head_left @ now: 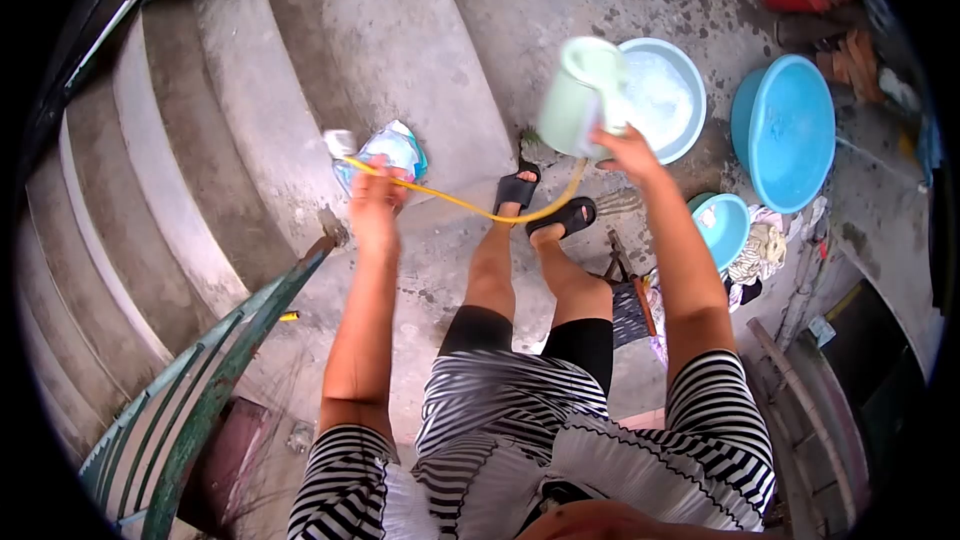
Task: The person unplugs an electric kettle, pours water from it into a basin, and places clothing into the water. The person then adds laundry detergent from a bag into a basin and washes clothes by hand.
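My right hand [628, 153] is closed on the handle side of a pale green jug-like container [568, 110], held tilted above the floor and blurred by motion. A yellow hose [470, 208] runs in a sagging curve from near the container's base to my left hand [375, 205]. The fingers of that hand are closed around the hose near its end, where a small white head [339, 144] sticks out. Behind the left hand, a blue and white plastic packet [405, 152] lies on the lowest step. Beside the container stands a light blue basin [698, 90] of sudsy water.
Concrete steps [280, 60] rise on the left, with a green metal railing [225, 380] below them. A larger blue basin [742, 125] and a small basin [742, 235] stand on the right, near heaped clothes [762, 248]. A low stool [630, 305] sits behind my feet.
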A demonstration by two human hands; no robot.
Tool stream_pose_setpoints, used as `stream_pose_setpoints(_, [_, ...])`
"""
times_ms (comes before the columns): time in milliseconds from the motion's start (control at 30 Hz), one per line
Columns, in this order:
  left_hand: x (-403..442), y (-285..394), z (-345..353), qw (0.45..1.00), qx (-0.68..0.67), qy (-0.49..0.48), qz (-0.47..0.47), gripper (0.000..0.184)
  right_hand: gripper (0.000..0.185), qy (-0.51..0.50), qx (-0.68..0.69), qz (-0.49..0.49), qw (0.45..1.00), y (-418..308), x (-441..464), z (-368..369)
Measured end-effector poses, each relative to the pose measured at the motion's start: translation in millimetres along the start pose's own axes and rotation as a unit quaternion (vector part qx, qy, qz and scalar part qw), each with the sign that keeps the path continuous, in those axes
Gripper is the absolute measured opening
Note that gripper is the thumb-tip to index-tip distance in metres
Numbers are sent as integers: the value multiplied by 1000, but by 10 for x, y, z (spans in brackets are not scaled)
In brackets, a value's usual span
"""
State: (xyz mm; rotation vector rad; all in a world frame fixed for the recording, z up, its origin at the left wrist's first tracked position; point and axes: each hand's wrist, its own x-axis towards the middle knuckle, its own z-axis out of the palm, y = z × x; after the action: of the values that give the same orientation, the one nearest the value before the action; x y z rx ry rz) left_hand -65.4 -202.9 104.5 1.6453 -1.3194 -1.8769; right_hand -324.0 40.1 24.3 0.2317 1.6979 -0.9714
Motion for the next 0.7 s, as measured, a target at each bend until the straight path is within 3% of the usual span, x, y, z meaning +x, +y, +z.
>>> stream_pose_setpoints(100, [303, 444, -276, 990, 29, 77, 113, 24, 37, -93, 97, -93, 987, 9, 450, 791])
stream_pose_setpoints(133, [393, 592, -359, 985, 33, 95, 143, 25, 38, -84, 59, -179, 979, 58, 657, 1107])
stream_pose_setpoints(200, [587, 849, -496, 971, 37, 133, 196, 26, 42, -45, -13, -216, 975, -109, 694, 1581])
stream_pose_setpoints(233, [713, 949, -585, 962, 40, 156, 219, 27, 40, -62, 81, -281, 954, 96, 1063, 1907])
stream_pose_setpoints(300, [1072, 1040, -861, 948, 38, 180, 259, 27, 41, -75, 140, -266, 951, 146, 1277, 2307])
stream_pose_setpoints(367, [1376, 1053, -1105, 947, 6, 212, 242, 26, 44, -109, 171, -286, 937, 141, 1298, 2527])
stream_pose_setpoints(500, [2089, 648, -1888, 966, -46, 233, 100, 21, 62, -10, -90, -283, 955, 504, 1374, 2786])
stream_pose_setpoints(567, [2396, 402, -2162, 963, -100, 250, 1, 18, 74, 11, -168, -246, 954, 634, 1267, 2815])
stream_pose_setpoints(633, [2441, 331, -2178, 964, -105, 243, -5, 17, 78, 3, -133, -155, 979, 593, 1172, 2817])
stream_pose_setpoints(700, [2599, 376, -2269, 960, -96, 261, -15, 19, 79, -162, -209, -82, 961, 415, 985, 2493])
